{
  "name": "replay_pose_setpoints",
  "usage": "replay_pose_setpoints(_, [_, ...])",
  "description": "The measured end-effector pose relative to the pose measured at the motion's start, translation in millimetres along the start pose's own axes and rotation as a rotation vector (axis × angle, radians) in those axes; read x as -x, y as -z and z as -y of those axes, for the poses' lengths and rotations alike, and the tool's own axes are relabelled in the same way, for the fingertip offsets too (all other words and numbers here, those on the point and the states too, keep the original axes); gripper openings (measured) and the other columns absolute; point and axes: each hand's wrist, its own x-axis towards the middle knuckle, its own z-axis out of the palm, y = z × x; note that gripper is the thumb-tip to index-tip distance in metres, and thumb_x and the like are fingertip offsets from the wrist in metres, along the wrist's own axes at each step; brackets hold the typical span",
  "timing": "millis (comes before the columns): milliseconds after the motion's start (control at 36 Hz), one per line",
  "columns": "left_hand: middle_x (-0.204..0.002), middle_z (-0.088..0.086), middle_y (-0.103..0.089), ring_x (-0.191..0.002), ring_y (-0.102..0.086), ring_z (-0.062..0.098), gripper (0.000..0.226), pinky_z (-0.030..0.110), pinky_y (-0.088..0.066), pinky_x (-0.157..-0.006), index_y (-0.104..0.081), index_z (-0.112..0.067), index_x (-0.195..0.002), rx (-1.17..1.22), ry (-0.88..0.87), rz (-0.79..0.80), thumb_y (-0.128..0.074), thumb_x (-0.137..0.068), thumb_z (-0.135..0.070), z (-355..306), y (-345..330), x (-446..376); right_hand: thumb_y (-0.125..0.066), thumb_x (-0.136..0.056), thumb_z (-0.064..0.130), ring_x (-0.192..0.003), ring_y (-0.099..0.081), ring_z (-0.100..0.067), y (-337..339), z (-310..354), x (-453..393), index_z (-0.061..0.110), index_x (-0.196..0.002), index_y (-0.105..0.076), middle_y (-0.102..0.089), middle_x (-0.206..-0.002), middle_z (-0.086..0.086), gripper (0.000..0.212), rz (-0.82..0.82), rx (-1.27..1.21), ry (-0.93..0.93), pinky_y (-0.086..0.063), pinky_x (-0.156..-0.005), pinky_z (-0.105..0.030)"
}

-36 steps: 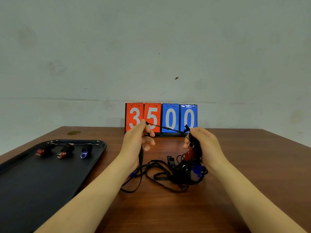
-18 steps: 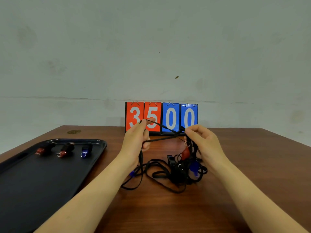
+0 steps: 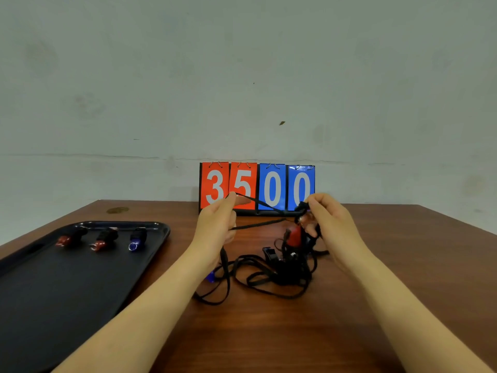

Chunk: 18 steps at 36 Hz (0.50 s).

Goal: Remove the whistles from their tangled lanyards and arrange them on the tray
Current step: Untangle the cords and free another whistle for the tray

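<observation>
A tangle of black lanyards (image 3: 271,275) lies on the wooden table (image 3: 269,332) between my forearms. My left hand (image 3: 217,224) pinches a black lanyard strand that stretches across to my right hand (image 3: 328,224). My right hand pinches the lanyard's clip end, and a red whistle (image 3: 294,236) hangs just below its fingers. A black whistle (image 3: 269,253) sits in the tangle, and a blue piece (image 3: 209,277) peeks out beside my left wrist. On the black tray (image 3: 53,292) at the left lie two red whistles (image 3: 70,238) (image 3: 103,239) and a blue whistle (image 3: 137,239) in a row.
A flip scoreboard (image 3: 256,188) reading 3500 stands at the table's back edge against the wall. A small dark stain (image 3: 117,210) marks the table's far left corner. The table's right edge runs diagonally at the right.
Both hands rose a little with the lanyard. My right hand moved from gripping the bundle to pinching the clip end higher up, lifting the red whistle off the pile.
</observation>
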Motion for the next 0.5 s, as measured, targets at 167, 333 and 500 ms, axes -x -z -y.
replay_pose_setpoints(167, [-0.051,-0.003,-0.025,-0.044,-0.018,0.009,0.035,0.021,-0.020,-0.042,-0.068,-0.008,-0.100,0.111,0.018,-0.017,-0.045,-0.102,-0.034,1.4,5.1,-3.0,-0.043,-0.100,0.016,-0.043,-0.035,-0.003,-0.4,2.9,3.3,0.014,-0.084,-0.054,-0.049,-0.058,0.005,0.020,0.189,0.031,-0.090,-0.028,-0.040,-0.013])
replay_pose_setpoints(333, [-0.046,-0.007,-0.027,-0.041,-0.020,0.007,0.031,0.021,-0.021,-0.041,-0.070,-0.014,-0.105,0.131,-0.052,-0.044,-0.043,-0.103,-0.029,-4.2,9.8,-4.0,-0.064,-0.088,0.039,-0.067,-0.058,0.009,-1.2,2.5,7.2,0.023,-0.083,-0.067,-0.066,-0.073,0.015,0.017,0.238,0.405,0.069,-0.041,-0.061,-0.009])
replay_pose_setpoints(500, [-0.048,-0.006,-0.029,-0.040,-0.021,0.006,0.028,0.019,-0.021,-0.040,-0.068,-0.013,-0.094,0.054,-0.016,-0.044,-0.045,-0.102,-0.028,-0.1,4.7,-3.8,-0.056,-0.094,0.027,-0.061,-0.054,0.002,-0.2,5.2,8.4,0.015,-0.081,-0.067,-0.059,-0.063,0.012,0.021,0.194,0.283,0.106,-0.045,-0.062,-0.010])
